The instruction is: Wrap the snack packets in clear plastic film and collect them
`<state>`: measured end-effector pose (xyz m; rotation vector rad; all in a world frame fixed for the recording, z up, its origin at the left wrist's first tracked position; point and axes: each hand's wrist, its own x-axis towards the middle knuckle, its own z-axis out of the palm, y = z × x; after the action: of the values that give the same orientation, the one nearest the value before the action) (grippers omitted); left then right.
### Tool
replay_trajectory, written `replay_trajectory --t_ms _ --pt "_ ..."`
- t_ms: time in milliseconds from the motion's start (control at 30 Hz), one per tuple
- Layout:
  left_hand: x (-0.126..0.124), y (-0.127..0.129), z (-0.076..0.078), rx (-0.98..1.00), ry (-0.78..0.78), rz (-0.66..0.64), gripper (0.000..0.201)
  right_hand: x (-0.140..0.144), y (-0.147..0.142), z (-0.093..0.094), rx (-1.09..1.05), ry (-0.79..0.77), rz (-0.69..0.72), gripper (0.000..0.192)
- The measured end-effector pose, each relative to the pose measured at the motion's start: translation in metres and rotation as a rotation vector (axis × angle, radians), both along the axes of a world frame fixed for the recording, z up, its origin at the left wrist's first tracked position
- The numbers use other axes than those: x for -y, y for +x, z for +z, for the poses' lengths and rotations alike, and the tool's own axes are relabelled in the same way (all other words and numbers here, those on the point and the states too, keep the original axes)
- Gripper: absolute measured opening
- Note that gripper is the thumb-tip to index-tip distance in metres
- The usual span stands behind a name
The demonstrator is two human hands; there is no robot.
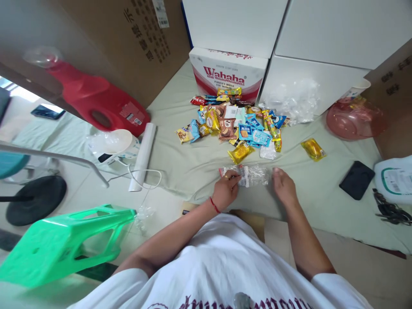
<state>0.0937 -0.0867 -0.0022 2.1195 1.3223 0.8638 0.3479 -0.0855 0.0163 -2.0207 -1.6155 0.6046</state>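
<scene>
Hands point(226, 190), two, at one plastic wrapper point(247, 175) — snacks point(227, 128) beyond, apparently over twenty

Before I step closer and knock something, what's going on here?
Someone's left hand holds a clear plastic wrapper; the right hand is at its other end, though whether it grips is unclear. Beyond them, a pile of wrapped snacks lies on a green cloth in front of a Wahaha box, with one yellow packet apart to the right.
</scene>
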Motion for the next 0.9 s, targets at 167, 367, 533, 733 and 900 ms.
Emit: replay_trajectory --t_ms 167,367,533,733,900 --pt "0.012 0.001 0.003 -0.221 0.033 -0.012 0.038 -0.017 -0.026 0.001 0.134 -0.004 0.146 0.029" --pt "0.008 0.009 0.011 -0.272 -0.102 -0.009 0.029 -0.018 -0.068 0.023 0.024 0.143 0.332 0.02" --pt "0.009 -0.016 0.017 -0.05 -0.084 -0.097 0.027 -0.034 -0.109 0.014 0.104 0.054 0.425 0.018" --pt "0.009 -0.044 0.013 0.015 -0.098 0.484 0.035 -0.036 -0.105 0.001 0.004 0.125 0.461 0.023" --pt "0.01 -0.016 0.014 0.051 -0.051 0.4 0.028 -0.008 -0.113 0.017 -0.296 0.113 0.33 0.028"
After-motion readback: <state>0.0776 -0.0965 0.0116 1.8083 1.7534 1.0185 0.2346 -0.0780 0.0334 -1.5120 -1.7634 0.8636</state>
